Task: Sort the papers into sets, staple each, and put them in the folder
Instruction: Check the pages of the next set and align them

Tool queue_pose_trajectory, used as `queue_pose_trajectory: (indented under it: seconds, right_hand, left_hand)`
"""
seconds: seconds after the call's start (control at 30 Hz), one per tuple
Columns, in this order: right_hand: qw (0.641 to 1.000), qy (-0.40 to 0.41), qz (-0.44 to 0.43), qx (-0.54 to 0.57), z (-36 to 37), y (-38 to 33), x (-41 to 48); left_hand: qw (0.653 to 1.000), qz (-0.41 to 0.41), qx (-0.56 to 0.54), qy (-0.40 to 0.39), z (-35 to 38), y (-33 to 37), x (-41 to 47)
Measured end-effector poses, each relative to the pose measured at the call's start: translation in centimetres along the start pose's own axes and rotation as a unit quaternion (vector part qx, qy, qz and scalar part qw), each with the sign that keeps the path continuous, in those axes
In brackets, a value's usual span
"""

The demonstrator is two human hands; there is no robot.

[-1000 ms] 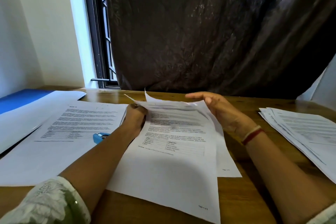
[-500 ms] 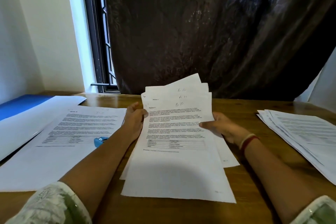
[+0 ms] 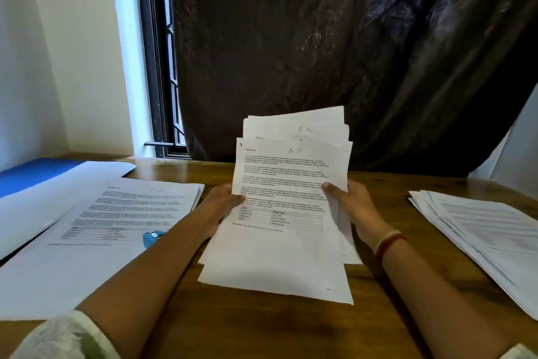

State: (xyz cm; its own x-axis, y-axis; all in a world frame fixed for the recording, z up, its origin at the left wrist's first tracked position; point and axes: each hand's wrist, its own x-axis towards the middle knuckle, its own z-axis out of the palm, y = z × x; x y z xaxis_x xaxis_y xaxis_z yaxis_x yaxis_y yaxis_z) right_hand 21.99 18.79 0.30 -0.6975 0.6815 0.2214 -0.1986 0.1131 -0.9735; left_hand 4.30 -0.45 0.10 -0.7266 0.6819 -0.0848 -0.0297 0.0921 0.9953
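Observation:
I hold a fanned set of printed sheets [image 3: 285, 213] tilted up above the middle of the wooden table [image 3: 262, 326]; the top page is hand-marked "B 10". My left hand [image 3: 221, 204] grips the set's left edge, thumb on the front. My right hand [image 3: 349, 204] grips the right edge the same way. A blue stapler [image 3: 152, 237] lies on the table left of my left forearm, mostly hidden by it. Far left lies the blue folder [image 3: 32, 173], partly under white paper.
A stack of printed pages [image 3: 116, 213] lies left of the held set, with larger white sheets [image 3: 58, 184] beyond it. Another loose stack [image 3: 480, 230] sits at the right edge. A dark curtain [image 3: 334, 53] and a window frame [image 3: 154, 67] stand behind the table.
The sheets lay nearly flat with my right hand open over them; both hands have since gripped the set and lifted it upright, higher in view.

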Motion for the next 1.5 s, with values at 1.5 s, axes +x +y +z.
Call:
queue_pose_trajectory:
  seconds: [1.5]
  right_hand:
    - [0.975, 0.097, -0.148, -0.134, 4.5, -4.3, -2.8]
  left_hand:
    - [0.94, 0.305, 0.042, 0.143, 3.4, 2.7, -3.4]
